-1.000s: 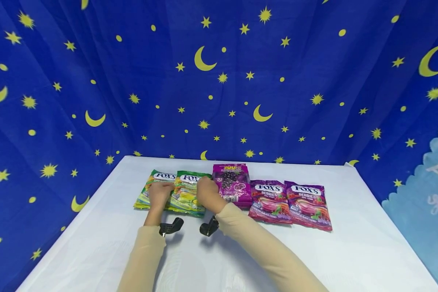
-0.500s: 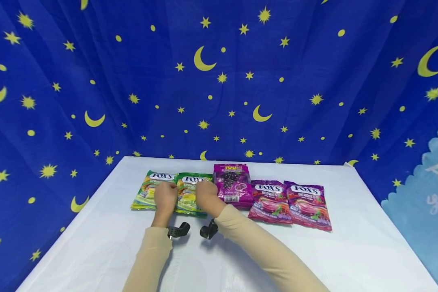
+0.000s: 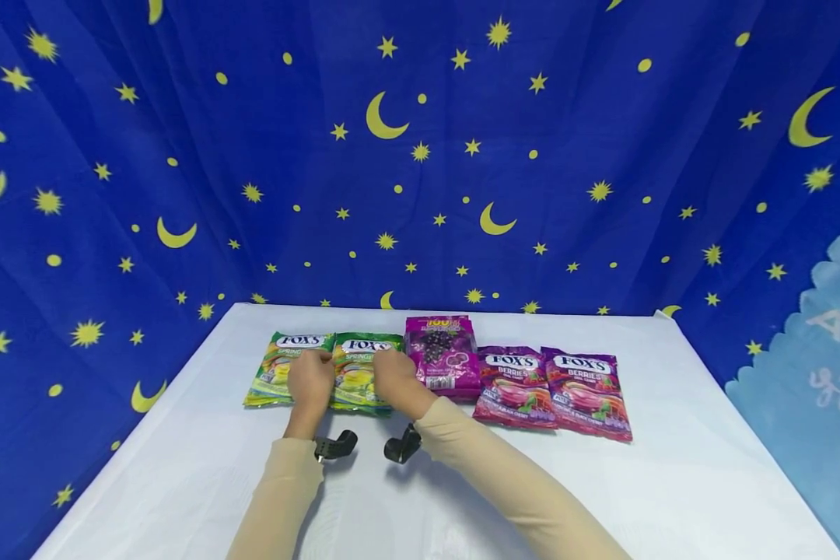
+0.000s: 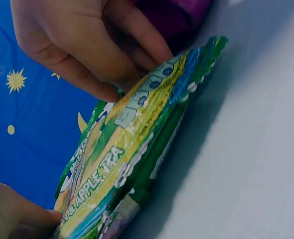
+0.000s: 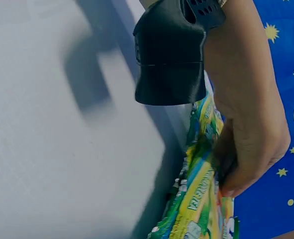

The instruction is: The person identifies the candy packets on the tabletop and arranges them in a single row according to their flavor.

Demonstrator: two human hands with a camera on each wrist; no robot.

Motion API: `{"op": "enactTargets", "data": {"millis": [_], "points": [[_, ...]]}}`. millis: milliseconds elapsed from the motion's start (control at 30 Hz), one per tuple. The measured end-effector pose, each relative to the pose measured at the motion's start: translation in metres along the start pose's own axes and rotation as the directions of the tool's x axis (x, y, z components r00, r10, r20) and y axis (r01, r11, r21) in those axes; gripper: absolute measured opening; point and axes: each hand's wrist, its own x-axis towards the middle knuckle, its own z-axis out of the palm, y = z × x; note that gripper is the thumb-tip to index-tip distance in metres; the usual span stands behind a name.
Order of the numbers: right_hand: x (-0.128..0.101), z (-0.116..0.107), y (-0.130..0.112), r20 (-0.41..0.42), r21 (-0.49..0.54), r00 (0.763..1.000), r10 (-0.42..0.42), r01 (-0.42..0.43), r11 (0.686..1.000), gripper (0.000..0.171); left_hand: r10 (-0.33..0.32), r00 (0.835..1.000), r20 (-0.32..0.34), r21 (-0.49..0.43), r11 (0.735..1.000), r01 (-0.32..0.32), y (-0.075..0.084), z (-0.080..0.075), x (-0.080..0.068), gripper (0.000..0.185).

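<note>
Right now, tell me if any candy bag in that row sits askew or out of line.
The dark purple bag sits farther back than the Fox's bags, breaking the row. The second green bag is lifted off the table at its near edge, held between the left hand and right hand.

You're looking at a staged recording setup, not a real shop: white-covered table (image 3: 672,467) boxed in by a star-and-moon blue curtain (image 3: 602,155).
</note>
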Motion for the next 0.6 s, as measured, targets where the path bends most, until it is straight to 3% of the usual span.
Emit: {"op": "enactTargets", "data": {"millis": [200, 600], "points": [[-0.0041, 0.0023, 0.0000, -0.033, 0.022, 0.999, -0.043, 0.044, 0.999, 0.010, 0.014, 0.999, -0.043, -0.004, 1.000, -0.014, -0.0027, 0.0010, -0.0005, 0.014], [-0.0085, 0.0008, 0.0002, -0.072, 0.092, 0.996, -0.056, 0.062, 0.994, 0.013, -0.031, 0.999, -0.044, 0.017, 0.999, 0.031, -0.0068, 0.0027, 0.0010, 0.013]]}}
